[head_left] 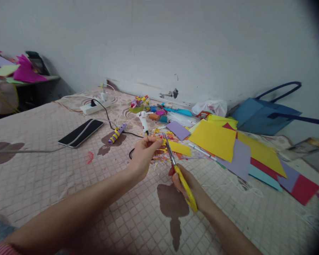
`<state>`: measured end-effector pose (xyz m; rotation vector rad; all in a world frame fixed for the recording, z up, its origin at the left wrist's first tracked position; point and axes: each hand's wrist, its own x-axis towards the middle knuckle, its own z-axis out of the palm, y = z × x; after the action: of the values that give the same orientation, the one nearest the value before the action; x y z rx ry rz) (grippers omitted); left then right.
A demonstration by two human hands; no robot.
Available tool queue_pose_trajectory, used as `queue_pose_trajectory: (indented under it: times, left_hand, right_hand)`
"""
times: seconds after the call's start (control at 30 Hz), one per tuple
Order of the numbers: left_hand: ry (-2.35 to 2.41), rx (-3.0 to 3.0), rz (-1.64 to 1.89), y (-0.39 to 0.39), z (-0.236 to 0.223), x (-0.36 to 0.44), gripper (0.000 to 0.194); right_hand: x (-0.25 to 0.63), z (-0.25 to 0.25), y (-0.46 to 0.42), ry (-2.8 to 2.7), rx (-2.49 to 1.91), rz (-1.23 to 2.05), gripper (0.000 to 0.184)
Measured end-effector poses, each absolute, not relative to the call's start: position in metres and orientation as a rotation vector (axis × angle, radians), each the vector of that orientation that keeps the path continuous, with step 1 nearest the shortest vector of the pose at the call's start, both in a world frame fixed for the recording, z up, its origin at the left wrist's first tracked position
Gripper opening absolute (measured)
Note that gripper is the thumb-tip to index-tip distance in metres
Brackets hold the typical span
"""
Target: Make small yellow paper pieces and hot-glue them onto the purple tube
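Note:
My left hand (143,156) pinches a small yellow piece of paper or foam sheet (163,142) between thumb and fingers. My right hand (187,184) is wrapped round the yellow handle of a pair of scissors (184,186). The scissor blades point up and away, right beside the piece in my left hand; whether they touch it I cannot tell. Behind the blades lies a yellow strip (181,148) among many tiny coloured scraps. Beyond my left hand stands a white glue gun (143,122). Left of it is a rolled purple tube with yellow bands (117,133).
A black phone (81,133) with a cable lies left, near a white power strip (96,106). Coloured sheets (215,138) spread to the right, before a blue bag (265,115). Colourful scraps (138,102) are heaped by the wall. A side table (40,78) stands far left.

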<state>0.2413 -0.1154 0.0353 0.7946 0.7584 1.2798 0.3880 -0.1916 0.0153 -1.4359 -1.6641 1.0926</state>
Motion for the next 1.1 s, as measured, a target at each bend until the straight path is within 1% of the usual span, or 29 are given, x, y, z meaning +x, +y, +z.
queue_pose_trajectory:
  times: [0.23, 0.47, 0.77, 0.97, 1.1]
  left_hand:
    - [0.710, 0.786, 1.282, -0.116, 0.035, 0.241, 0.023]
    - [0.671, 0.816, 1.277, -0.114, 0.033, 0.240, 0.025]
    - [0.690, 0.779, 1.282, -0.116, 0.037, 0.242, 0.025]
    - [0.723, 0.779, 1.289, -0.117, 0.037, 0.243, 0.022]
    - [0.722, 0.799, 1.295, -0.118, 0.036, 0.243, 0.019]
  right_hand:
    - [0.393, 0.000, -0.189, -1.666, -1.361, 1.100, 0.044]
    - [0.393, 0.006, -0.190, -1.693, -1.411, 1.061, 0.040]
    - [0.388, 0.018, -0.191, -1.704, -1.507, 0.978, 0.028]
    - [0.387, 0.019, -0.190, -1.750, -1.533, 0.886, 0.027]
    - [0.388, 0.017, -0.191, -1.768, -1.556, 0.883, 0.025]
